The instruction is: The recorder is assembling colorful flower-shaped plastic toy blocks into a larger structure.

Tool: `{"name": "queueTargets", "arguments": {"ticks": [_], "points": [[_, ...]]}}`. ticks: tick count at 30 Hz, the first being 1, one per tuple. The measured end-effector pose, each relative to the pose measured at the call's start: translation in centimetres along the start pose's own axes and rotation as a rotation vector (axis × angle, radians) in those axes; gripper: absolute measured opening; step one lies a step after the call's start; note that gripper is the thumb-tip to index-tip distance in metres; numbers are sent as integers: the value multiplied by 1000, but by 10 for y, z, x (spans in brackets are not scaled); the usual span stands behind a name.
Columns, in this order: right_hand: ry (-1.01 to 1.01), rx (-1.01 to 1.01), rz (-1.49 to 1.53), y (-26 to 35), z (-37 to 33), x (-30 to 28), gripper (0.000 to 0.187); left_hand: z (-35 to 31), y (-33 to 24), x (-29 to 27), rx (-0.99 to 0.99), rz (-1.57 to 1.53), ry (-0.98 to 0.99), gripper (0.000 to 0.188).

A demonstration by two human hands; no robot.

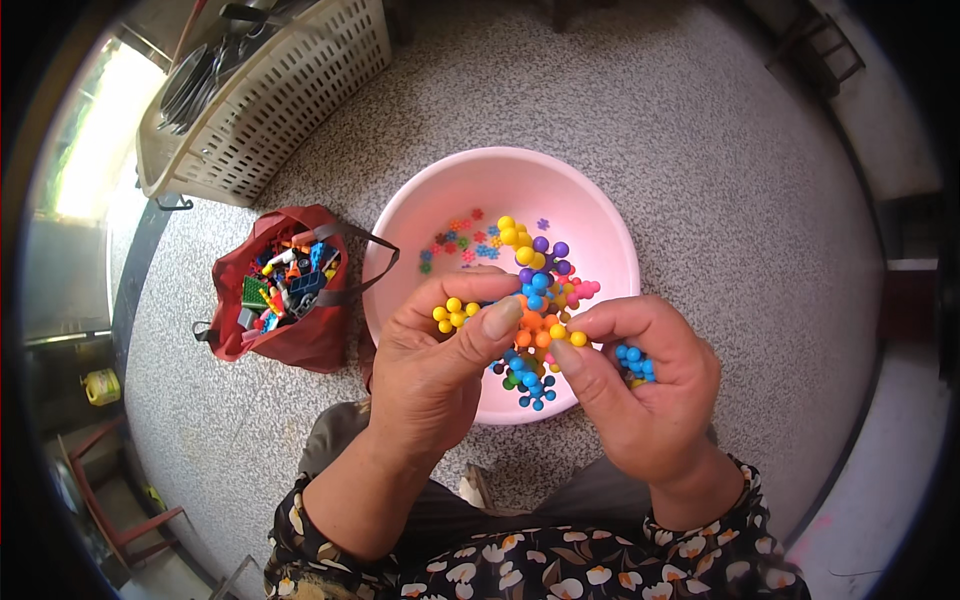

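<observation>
Above the pink basin I hold a branching cluster of knobbed plastic building pieces (537, 330). Orange pieces sit at its middle, with blue, purple, yellow and pink arms around them. My left hand (430, 355) pinches the cluster between thumb and forefinger near a blue piece. A yellow knobbed piece (558, 331) is between the thumb and forefinger of my right hand (640, 385), against the orange part. Yellow knobs (455, 314) show beside the left fingers, and blue knobs (634, 362) inside the curl of my right hand. How these join the cluster is hidden.
The pink basin (610, 225) stands on the speckled floor, with small flower-shaped pieces (465, 240) on its bottom. Left of it is a red bag (315, 345) full of mixed building bricks. A cream perforated basket (290, 95) stands at the far left.
</observation>
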State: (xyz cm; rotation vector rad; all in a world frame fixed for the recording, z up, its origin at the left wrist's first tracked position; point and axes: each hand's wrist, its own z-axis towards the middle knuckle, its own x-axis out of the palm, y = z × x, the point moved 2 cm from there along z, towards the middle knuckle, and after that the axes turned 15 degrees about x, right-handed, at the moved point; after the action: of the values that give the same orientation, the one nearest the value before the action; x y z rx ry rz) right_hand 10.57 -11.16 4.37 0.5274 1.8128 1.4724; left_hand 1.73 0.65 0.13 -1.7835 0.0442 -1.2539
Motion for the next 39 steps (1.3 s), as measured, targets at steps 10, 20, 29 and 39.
{"name": "queueTargets", "arguments": {"ticks": [10,20,29,39], "points": [[-54,-47,-13,-3,2,5,12,-1,1,-1,59,25,-22,19],[-143,-129,-68,-2,5,13,13,0,4,-5,129,-22,-37,17],[-141,-196,-16,-2,7,18,14,1,0,-6,87,-73,-67,15],[-34,-78,65,-4,7,18,20,3,0,-2,59,-105,-94,16]]}}
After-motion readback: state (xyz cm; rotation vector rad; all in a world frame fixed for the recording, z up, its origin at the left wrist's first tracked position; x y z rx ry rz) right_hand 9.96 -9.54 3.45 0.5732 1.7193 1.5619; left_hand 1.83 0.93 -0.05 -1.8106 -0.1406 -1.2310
